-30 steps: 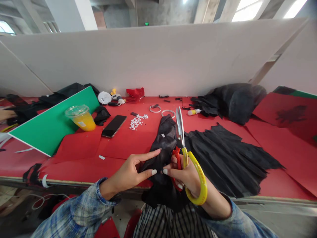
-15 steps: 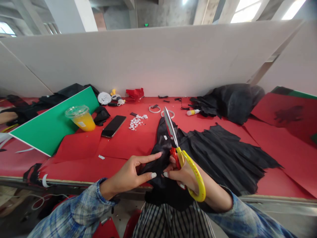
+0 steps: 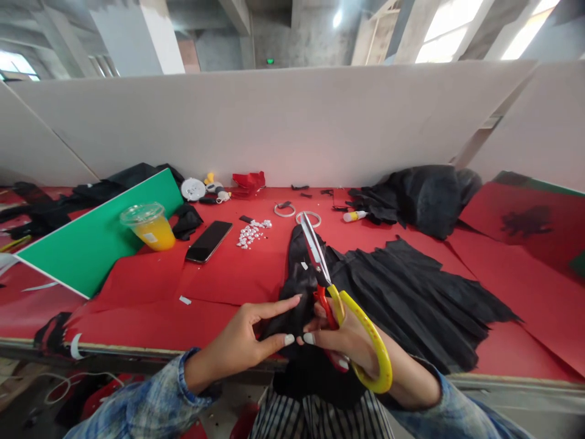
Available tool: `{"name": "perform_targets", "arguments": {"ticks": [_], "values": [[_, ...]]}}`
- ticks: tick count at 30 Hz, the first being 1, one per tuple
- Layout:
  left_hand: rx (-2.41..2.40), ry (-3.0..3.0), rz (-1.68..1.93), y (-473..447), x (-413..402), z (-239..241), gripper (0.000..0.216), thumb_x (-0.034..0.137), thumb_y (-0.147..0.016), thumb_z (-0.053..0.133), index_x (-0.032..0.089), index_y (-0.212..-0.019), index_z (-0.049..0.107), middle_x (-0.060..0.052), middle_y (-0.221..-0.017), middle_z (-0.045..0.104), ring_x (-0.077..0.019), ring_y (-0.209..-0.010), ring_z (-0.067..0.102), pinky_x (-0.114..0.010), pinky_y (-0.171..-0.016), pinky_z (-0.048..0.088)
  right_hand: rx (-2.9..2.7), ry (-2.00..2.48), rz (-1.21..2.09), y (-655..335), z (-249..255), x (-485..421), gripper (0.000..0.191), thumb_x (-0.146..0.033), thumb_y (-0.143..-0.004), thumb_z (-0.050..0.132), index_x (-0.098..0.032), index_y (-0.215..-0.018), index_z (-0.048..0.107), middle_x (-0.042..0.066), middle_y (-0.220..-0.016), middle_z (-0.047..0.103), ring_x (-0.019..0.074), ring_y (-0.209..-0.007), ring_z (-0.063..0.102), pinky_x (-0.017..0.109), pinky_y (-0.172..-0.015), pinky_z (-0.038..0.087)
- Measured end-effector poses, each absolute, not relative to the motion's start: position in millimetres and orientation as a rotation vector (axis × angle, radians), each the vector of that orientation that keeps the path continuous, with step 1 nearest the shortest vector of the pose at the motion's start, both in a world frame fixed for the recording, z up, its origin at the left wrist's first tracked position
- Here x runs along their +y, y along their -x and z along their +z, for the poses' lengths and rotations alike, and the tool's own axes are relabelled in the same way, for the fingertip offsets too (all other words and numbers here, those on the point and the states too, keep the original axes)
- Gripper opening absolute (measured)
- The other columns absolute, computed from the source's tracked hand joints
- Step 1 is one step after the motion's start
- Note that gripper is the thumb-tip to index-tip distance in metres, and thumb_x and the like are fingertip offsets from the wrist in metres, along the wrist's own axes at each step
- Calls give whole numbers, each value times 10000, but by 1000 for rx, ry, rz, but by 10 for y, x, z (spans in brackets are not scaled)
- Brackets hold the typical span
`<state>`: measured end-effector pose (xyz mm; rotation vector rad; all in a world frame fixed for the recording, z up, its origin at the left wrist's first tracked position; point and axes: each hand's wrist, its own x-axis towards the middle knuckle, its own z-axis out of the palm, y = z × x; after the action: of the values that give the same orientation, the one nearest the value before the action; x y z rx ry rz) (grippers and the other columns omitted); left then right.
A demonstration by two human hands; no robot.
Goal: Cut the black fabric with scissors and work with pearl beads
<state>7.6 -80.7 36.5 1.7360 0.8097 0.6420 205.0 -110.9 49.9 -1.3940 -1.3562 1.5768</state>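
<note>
A piece of black fabric [image 3: 300, 283] lies over the table's front edge and hangs down toward my lap. My left hand [image 3: 247, 338] holds its left side, thumb and index finger on top and apart, the other fingers hidden. Yellow-and-red-handled scissors [image 3: 317, 253] rest in my right hand [image 3: 350, 338], blades pointing up and away, closed or nearly closed. That hand's thumb also presses on the fabric, close to my left thumb. A small white tag [image 3: 304, 266] sits on the fabric. To the right, pleated black fabric [image 3: 411, 292] spreads across the table.
On the red tabletop [image 3: 219, 280] are a phone [image 3: 209, 241], white beads [image 3: 250, 235], two pale rings [image 3: 308, 219] and a small bottle [image 3: 354, 216]. A cup of orange drink [image 3: 158, 231] stands by a green board [image 3: 100, 244]. Bundled black fabric [image 3: 420, 198] lies back right.
The view has tilted up slightly, so the table sits lower. My thumbs have come closer together over the fabric. The scissors stay in my right hand.
</note>
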Motion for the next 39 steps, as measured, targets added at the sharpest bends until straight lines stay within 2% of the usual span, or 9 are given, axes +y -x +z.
{"name": "perform_targets", "arguments": {"ticks": [4, 9, 12, 17, 23, 26, 29, 33, 39], "values": [[831, -1788, 640, -97, -836, 375, 572, 315, -732, 722, 257, -1275, 551, -23, -1264, 602, -243, -1147, 580, -351, -1001, 461, -1265, 1280, 1638, -2014, 415, -1138, 263, -322, -627, 646, -198, -526, 437, -85, -364, 393, 50, -313, 364, 179, -332, 257], [926, -1779, 692, -161, -861, 391, 399, 341, -791, 658, 261, -1182, 632, -8, -1187, 650, -229, -1110, 607, -344, -984, 477, -1160, 1286, 1613, -1972, 374, -1134, 361, -367, -569, 740, -208, -608, 418, -116, -392, 386, 36, -313, 333, 171, -327, 272], [959, -1691, 745, -198, -854, 368, 340, 305, -796, 651, 232, -1128, 669, -15, -1125, 682, -221, -1053, 640, -332, -963, 495, -1158, 1283, 1606, -1975, 381, -1128, 376, -368, -556, 751, -205, -632, 421, -114, -417, 405, 35, -325, 347, 169, -332, 285], [951, -1485, 821, -195, -818, 339, 358, 246, -751, 692, 214, -1108, 677, -16, -1119, 686, -215, -1035, 649, -309, -911, 530, -1203, 1318, 1586, -2038, 376, -1157, 321, -329, -570, 721, -194, -649, 441, -98, -456, 451, 36, -340, 378, 170, -342, 308], [960, -1484, 838, -175, -833, 353, 361, 240, -737, 706, 232, -1097, 681, -9, -1124, 684, -208, -1043, 645, -301, -919, 527, -1159, 1338, 1580, -2037, 397, -1178, 432, -353, -556, 769, -212, -680, 380, -65, -601, 570, 24, -327, 392, 174, -317, 296], [964, -1494, 850, -189, -856, 354, 366, 241, -730, 711, 237, -1095, 683, -5, -1117, 685, -205, -1039, 648, -292, -916, 528, -1135, 1319, 1568, -1981, 392, -1164, 468, -369, -537, 793, -214, -673, 372, -76, -564, 549, 26, -329, 389, 173, -323, 306], [976, -1493, 847, -203, -867, 350, 378, 243, -716, 722, 237, -1092, 685, -3, -1101, 691, -205, -1023, 655, -283, -900, 535, -1089, 1299, 1565, -1952, 367, -1157, 482, -402, -525, 793, -215, -660, 370, -99, -489, 491, 30, -308, 369, 174, -317, 293], [1029, -1465, 859, -201, -849, 334, 389, 251, -699, 732, 216, -1084, 690, -17, -1084, 696, -217, -1001, 664, -290, -870, 551, -1113, 1321, 1539, -2001, 356, -1168, 454, -383, -533, 783, -207, -646, 380, -94, -487, 486, 32, -324, 383, 172, -334, 304], [1032, -1421, 872, -151, -809, 315, 446, 281, -701, 725, 195, -1134, 660, -41, -1119, 686, -235, -994, 665, -329, -854, 560, -1130, 1308, 1544, -2080, 289, -1267, 351, -411, -656, 695, -203, -754, 430, -74, -584, 528, 29, -333, 380, 168, -337, 307]]}}
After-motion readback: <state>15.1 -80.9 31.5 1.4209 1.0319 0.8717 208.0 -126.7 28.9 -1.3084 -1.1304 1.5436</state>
